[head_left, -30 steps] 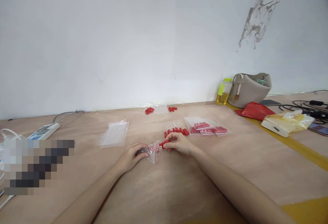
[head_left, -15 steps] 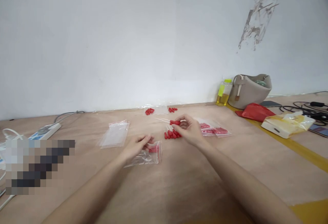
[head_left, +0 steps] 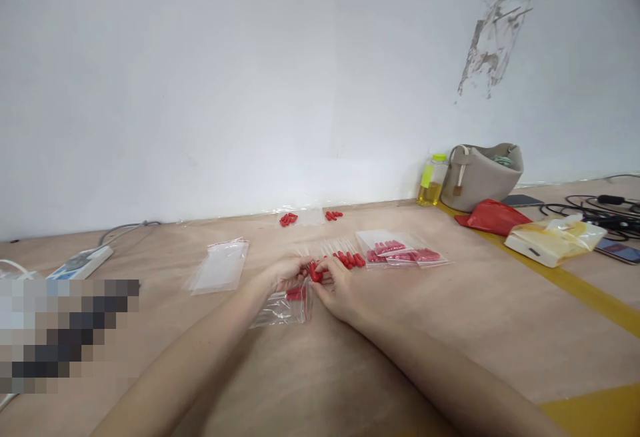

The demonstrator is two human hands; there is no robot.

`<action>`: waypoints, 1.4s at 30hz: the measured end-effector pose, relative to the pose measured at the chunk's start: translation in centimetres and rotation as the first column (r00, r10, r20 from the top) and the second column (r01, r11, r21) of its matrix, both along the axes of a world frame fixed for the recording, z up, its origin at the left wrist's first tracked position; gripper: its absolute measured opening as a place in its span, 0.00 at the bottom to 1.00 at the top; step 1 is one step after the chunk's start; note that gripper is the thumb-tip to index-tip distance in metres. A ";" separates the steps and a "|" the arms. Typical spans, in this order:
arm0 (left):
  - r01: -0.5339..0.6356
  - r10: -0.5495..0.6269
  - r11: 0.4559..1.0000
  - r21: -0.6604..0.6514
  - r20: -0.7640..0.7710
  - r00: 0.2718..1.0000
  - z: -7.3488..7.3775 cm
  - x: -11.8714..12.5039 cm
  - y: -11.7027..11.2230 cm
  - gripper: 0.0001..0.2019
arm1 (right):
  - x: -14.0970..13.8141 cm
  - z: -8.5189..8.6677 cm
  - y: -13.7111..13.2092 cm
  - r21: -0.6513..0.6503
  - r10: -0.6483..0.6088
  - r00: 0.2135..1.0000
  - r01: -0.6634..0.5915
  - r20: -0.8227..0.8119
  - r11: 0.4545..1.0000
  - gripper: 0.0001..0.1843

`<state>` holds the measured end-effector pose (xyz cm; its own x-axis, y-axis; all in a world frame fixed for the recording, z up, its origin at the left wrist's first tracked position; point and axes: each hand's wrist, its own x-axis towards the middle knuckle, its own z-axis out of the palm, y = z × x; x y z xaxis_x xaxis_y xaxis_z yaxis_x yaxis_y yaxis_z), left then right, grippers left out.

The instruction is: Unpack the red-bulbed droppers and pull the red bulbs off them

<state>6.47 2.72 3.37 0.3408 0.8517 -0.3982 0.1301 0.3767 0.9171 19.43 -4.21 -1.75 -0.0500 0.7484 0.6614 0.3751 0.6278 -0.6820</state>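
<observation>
My left hand (head_left: 286,274) pinches the red-striped mouth of a small clear zip bag (head_left: 281,308) that lies on the brown floor. My right hand (head_left: 339,290) is closed on a red-capped dropper (head_left: 315,273) right at that bag's opening, and the two hands touch there. One red piece shows inside the bag. Just beyond my hands lies a row of loose red-capped droppers (head_left: 346,257).
Filled bags of red droppers (head_left: 405,252) lie to the right, a stack of empty zip bags (head_left: 220,265) to the left. Loose red caps (head_left: 290,218) sit by the wall. A bottle (head_left: 432,179), grey bag (head_left: 485,174), red pouch and cables fill the right; a power strip (head_left: 83,260) lies left.
My right hand reached out to the dropper row, picked one up and came back to the bag's mouth. My left hand shifted from the bag's body to its opening.
</observation>
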 end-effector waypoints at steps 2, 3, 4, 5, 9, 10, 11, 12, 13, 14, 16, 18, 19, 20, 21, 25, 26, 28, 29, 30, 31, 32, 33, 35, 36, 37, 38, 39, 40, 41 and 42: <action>0.030 -0.030 1.000 -0.004 -0.114 0.993 0.5 0.1 1.2 0.10 | 0.1 0.0 -0.4 -0.040 -0.068 0.997 0.069 0.029 0.997 0.11; 0.046 -0.046 0.999 -0.007 -0.175 0.983 0.7 0.2 1.8 0.10 | 0.2 0.0 -0.6 -0.051 -0.093 0.994 0.096 0.058 0.994 0.12; 0.061 -0.062 0.998 -0.010 -0.230 0.971 0.9 0.4 2.4 0.11 | 0.4 0.0 -0.9 -0.056 -0.105 0.991 0.110 0.088 0.992 0.12; 0.077 -0.077 0.997 -0.013 -0.281 0.957 1.0 0.6 3.1 0.12 | 0.6 0.0 -1.2 -0.057 -0.106 0.988 0.113 0.114 0.992 0.12; 0.115 -0.108 0.993 -0.011 -0.447 0.888 0.7 1.8 5.2 0.16 | 1.3 -0.6 -2.3 -0.068 -0.103 0.988 0.111 0.113 0.991 0.11; 0.119 -0.107 0.993 -0.005 -0.478 0.872 0.6 2.2 5.5 0.16 | 1.4 -0.7 -2.4 -0.075 -0.111 0.989 0.118 0.094 0.990 0.11; 0.123 -0.106 0.992 0.000 -0.506 0.856 0.4 2.4 5.7 0.16 | 1.5 -0.9 -2.5 -0.083 -0.116 0.990 0.122 0.076 0.989 0.11; 0.127 -0.105 0.992 0.006 -0.529 0.842 0.2 2.7 5.9 0.16 | 1.5 -1.1 -2.5 -0.091 -0.118 0.991 0.123 0.059 0.988 0.11; 0.131 -0.104 0.991 0.011 -0.548 0.830 0.1 2.8 6.0 0.16 | 1.6 -1.2 -2.5 -0.098 -0.116 0.992 0.120 0.046 0.988 0.10; 0.135 -0.102 0.991 0.017 -0.563 0.820 0.0 2.9 6.0 0.16 | 1.6 -1.3 -2.5 -0.104 -0.112 0.993 0.115 0.037 0.988 0.10; 0.143 -0.099 0.989 0.030 -0.582 0.807 0.0 3.0 5.8 0.16 | 1.5 -1.5 -2.4 -0.123 -0.089 0.996 0.091 0.027 0.988 0.10; 0.150 -0.093 0.988 0.049 -0.589 0.803 0.0 2.8 5.6 0.16 | 1.5 -1.7 -2.4 -0.142 -0.067 0.997 0.070 0.026 0.987 0.10; 0.152 -0.086 0.986 0.062 -0.590 0.803 0.1 2.7 5.5 0.16 | 1.5 -1.7 -2.4 -0.152 -0.057 0.998 0.061 0.029 0.987 0.10; 0.151 -0.076 0.985 0.079 -0.590 0.804 0.1 2.6 5.5 0.16 | 1.5 -1.8 -2.4 -0.160 -0.051 0.998 0.056 0.033 0.986 0.10; 0.147 -0.060 0.984 0.102 -0.589 0.806 0.1 2.4 5.5 0.15 | 1.6 -1.8 -2.4 -0.168 -0.047 0.998 0.052 0.037 0.984 0.10; 0.123 0.027 0.966 0.229 -0.559 0.829 -0.1 1.9 5.8 0.09 | 1.7 -2.0 -2.5 -0.199 -0.014 0.999 0.023 0.049 0.980 0.09; 0.118 0.048 0.957 0.265 -0.545 0.837 -0.2 1.8 5.8 0.10 | 1.7 -2.0 -2.5 -0.204 -0.009 0.999 0.019 0.050 0.979 0.09; 0.116 0.079 0.934 0.338 -0.514 0.854 -0.5 1.5 5.9 0.12 | 1.7 -2.1 -2.4 -0.211 -0.012 0.999 0.023 0.053 0.977 0.08; 0.118 0.092 0.919 0.377 -0.496 0.864 -0.6 1.2 5.9 0.12 | 1.7 -2.1 -2.4 -0.214 -0.021 0.998 0.032 0.055 0.976 0.08; 0.121 0.103 0.901 0.416 -0.476 0.873 -0.6 0.9 5.9 0.12 | 1.7 -2.2 -2.4 -0.219 -0.028 0.998 0.040 0.059 0.975 0.08; 0.124 0.113 0.880 0.458 -0.457 0.882 -0.6 0.6 5.7 0.11 | 1.6 -2.2 -2.4 -0.223 -0.033 0.998 0.046 0.062 0.974 0.07; 0.126 0.125 0.856 0.501 -0.437 0.891 -0.5 0.1 5.5 0.09 | 1.6 -2.3 -2.4 -0.227 -0.034 0.997 0.048 0.063 0.973 0.07; 0.125 0.139 0.829 0.545 -0.417 0.898 -0.4 -0.4 5.0 0.08 | 1.7 -2.3 -2.4 -0.229 -0.032 0.998 0.046 0.062 0.972 0.07; 0.120 0.169 0.773 0.623 -0.385 0.907 -0.1 -1.8 3.8 0.09 | 1.7 -2.3 -2.4 -0.224 -0.027 0.998 0.039 0.059 0.974 0.08; 0.119 0.178 0.750 0.651 -0.372 0.911 0.0 -2.7 2.9 0.11 | 1.8 -2.3 -2.4 -0.216 -0.025 0.998 0.039 0.066 0.976 0.09; 0.136 0.173 0.726 0.674 -0.370 0.913 0.1 -3.7 1.8 0.13 | 1.8 -2.3 -2.4 -0.207 -0.028 0.996 0.045 0.080 0.977 0.10; 0.159 0.160 0.709 0.687 -0.376 0.913 0.1 -4.8 0.7 0.15 | 1.8 -2.3 -2.3 -0.203 -0.034 0.995 0.053 0.096 0.978 0.10; 0.206 0.124 0.686 0.697 -0.392 0.911 0.0 -5.9 -0.6 0.16 | 1.8 -2.3 -2.2 -0.210 -0.035 0.993 0.058 0.109 0.976 0.11; 0.316 0.074 0.622 0.717 -0.455 0.887 -0.3 -6.9 -1.7 0.17 | 1.8 -2.2 -2.1 -0.228 -0.032 0.993 0.059 0.118 0.972 0.11; 0.408 0.040 0.572 0.712 -0.521 0.852 -0.6 -7.9 -2.9 0.18 | 1.8 -2.2 -1.9 -0.255 -0.020 0.992 0.051 0.123 0.966 0.11; 0.459 0.029 0.550 0.697 -0.565 0.824 -1.1 -8.7 -3.8 0.20 | 1.7 -2.1 -1.7 -0.284 0.003 0.992 0.033 0.125 0.958 0.12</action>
